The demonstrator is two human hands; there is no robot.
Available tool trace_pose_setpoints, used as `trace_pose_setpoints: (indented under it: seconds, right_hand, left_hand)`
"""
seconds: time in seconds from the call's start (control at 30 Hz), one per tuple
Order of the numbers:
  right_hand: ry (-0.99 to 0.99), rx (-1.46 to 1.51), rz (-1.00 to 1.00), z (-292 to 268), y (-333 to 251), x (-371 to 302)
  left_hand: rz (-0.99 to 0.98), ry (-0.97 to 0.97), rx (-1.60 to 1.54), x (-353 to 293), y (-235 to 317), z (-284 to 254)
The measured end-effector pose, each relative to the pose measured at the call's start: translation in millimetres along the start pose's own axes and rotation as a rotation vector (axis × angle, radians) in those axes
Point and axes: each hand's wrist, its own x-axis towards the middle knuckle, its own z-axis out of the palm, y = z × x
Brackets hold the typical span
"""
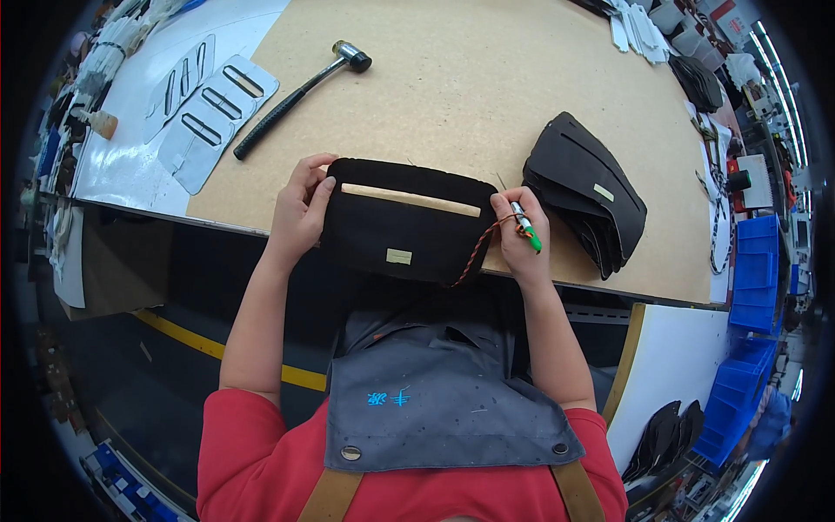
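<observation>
A black fabric-like panel (365, 228) with rounded corners is held up at the table's front edge. Across its upper part runs a long, narrow tan strip (409, 200); I cannot tell whether it is a cut-out or a piece on top. A small pale label (399, 257) sits lower down. My left hand (300, 209) pinches the panel's upper left corner. At the upper right corner, my right hand (524, 248) grips a silver pen with a green end (519, 211), its fingers also touching the panel's edge. An orange-and-black cord (474, 252) hangs from the pen.
Right of the panel lies a stack of similar black panels (583, 174). A mallet (300, 96) and grey slotted templates (217, 113) lie at the far left. Blue bins (754, 270) stand at the right, above more black pieces (665, 439). White strips (639, 33) lie at the back.
</observation>
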Motion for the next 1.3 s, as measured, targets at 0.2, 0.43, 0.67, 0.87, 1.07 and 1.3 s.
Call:
trace_pose_setpoints:
  seconds: [0.2, 0.43, 0.67, 0.87, 1.07, 1.3]
  right_hand:
    - [0.001, -0.034, 0.005, 2.8, 2.6, -0.5]
    - [0.029, -0.107, -0.136, -0.9, 7.5, -0.4]
    - [0.132, -0.282, -0.304, 1.1, -7.1, -12.2]
    - [0.494, -0.061, -0.481, -49.5, -75.5, 2.3]
    - [0.766, 0.013, -0.118, -170.4, -35.8, 30.5]
    - [0.591, -0.073, 0.091, -207.0, 72.0, 11.7]
  left_hand:
    - [0.035, 0.069, 0.039, -1.5, -3.9, 0.0]
    - [-0.023, 0.046, 0.04, -3.3, 8.9, 4.6]
    - [0.022, 0.087, 0.184, 0.5, 3.4, 6.1]
    - [-0.042, 0.091, -0.059, -2.2, -2.7, 1.4]
    - [-0.033, 0.083, -0.01, 0.3, 0.8, 2.7]
    - [-0.052, 0.121, 0.011, -3.4, 4.9, -1.0]
